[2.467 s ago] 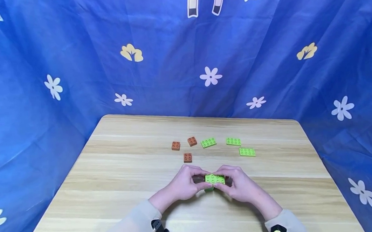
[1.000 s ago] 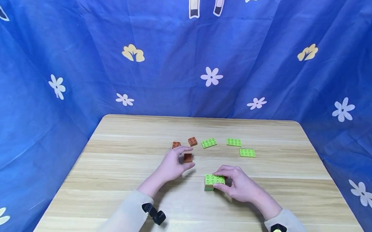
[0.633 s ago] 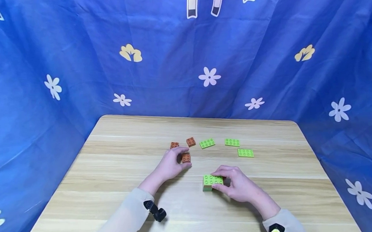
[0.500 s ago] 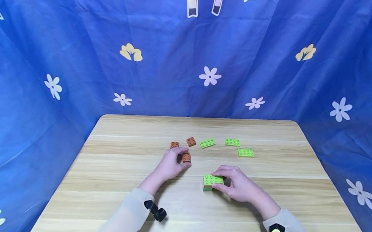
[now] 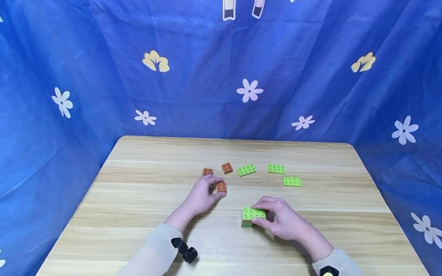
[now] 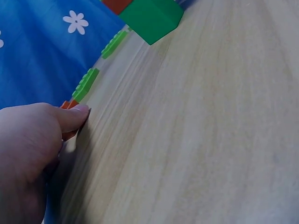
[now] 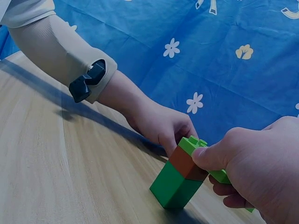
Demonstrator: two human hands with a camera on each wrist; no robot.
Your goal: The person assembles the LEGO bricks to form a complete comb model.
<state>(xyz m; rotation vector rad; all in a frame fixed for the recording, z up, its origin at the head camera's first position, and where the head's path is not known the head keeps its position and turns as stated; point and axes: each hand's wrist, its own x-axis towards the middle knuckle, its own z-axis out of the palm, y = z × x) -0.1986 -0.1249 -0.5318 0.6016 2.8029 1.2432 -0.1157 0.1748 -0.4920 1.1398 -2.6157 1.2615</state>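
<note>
In the head view my left hand (image 5: 201, 195) has its thumb and forefinger at the near and far sides of a reddish-brown square toy brick (image 5: 221, 187), pinching it on the table. The left wrist view shows the thumb (image 6: 74, 116) covering much of that brick. My right hand (image 5: 281, 218) grips the right end of a stack of toy bricks (image 5: 247, 218). From the right wrist view, the stack has a dark green brick (image 7: 173, 186) at the bottom, a brown brick (image 7: 184, 162) in the middle and a light green one (image 7: 188, 144) on top.
Two other brown bricks, one (image 5: 207, 171) partly behind the left hand and one (image 5: 227, 168) farther back, lie on the wooden table (image 5: 151, 171). Three flat light green bricks lie to the right: one (image 5: 247, 170), another (image 5: 276, 169) and a third (image 5: 292, 181). A blue curtain (image 5: 202, 72) hangs behind.
My left hand has let go of the stack and moved left and away to the nearest brown brick, its thumb and forefinger closing in on it. The right hand stays on the stack.
</note>
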